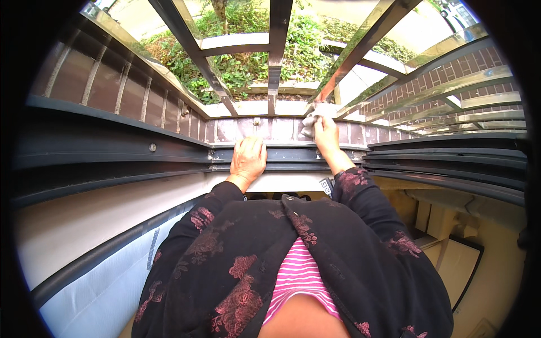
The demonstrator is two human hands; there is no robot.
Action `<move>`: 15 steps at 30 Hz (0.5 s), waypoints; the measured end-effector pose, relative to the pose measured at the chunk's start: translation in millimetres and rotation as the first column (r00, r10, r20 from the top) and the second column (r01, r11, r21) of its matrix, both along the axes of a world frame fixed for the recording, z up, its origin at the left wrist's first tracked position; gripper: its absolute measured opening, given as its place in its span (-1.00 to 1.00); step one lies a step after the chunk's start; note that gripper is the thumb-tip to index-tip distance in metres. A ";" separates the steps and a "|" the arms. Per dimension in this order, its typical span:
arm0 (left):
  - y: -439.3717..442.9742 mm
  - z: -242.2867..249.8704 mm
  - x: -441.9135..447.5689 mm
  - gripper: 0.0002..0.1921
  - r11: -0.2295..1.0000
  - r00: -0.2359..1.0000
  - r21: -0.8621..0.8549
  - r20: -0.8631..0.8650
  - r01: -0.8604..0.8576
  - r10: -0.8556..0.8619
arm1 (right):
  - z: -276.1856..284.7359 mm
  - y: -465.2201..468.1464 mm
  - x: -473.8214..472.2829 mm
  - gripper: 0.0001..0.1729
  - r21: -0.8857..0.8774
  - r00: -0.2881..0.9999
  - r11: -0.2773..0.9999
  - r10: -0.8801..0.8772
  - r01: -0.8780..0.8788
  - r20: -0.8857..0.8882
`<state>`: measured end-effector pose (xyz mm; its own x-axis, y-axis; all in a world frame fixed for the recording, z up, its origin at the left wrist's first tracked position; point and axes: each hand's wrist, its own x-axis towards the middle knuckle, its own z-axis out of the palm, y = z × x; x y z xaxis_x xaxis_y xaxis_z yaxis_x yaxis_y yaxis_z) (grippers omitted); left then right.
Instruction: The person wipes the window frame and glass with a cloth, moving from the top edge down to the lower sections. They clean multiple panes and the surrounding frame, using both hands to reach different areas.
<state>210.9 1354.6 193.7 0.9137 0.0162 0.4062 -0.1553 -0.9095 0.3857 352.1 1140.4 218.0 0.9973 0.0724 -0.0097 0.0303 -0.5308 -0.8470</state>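
Observation:
My right hand (326,134) reaches past the dark window frame and holds a light grey-white cloth (312,121) at the foot of a shiny metal bar of the window grille (274,72). The cloth touches the lower part of the grille above the tiled outer sill (281,129). My left hand (249,155) rests palm down over the window track (289,154), its fingers bent over the outer edge. No object shows in it; its underside is hidden.
Dark metal window frames (105,145) run along the left and right. A bolt (256,121) stands on the tiled sill. Below the track lies a white inner ledge (287,182). Light blue padded material (110,270) is at lower left. Plants (241,72) grow beyond the bars.

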 end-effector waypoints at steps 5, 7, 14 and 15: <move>-2.2 22.4 1.4 -0.77 0.985 0.999 -0.171 0.043 0.032 -0.025 | -1.7 -22.4 -8.1 -0.65 0.229 0.994 0.967 0.114 -0.110 -0.004; -7.5 45.2 8.7 -0.61 0.950 0.989 -0.300 0.141 0.093 -0.052 | 23.8 -21.0 -22.8 -0.66 0.462 0.999 0.886 0.050 -0.044 -0.002; -38.6 102.0 31.3 -0.47 0.813 0.947 -0.488 0.112 0.317 -0.302 | 83.0 -6.6 -69.9 -0.58 0.676 0.845 0.682 0.509 -0.279 -0.165; -35.8 105.4 31.8 -0.50 0.791 0.947 -0.523 0.128 0.318 -0.296 | 86.0 -9.3 -71.5 -0.55 0.705 0.827 0.643 0.544 -0.300 -0.144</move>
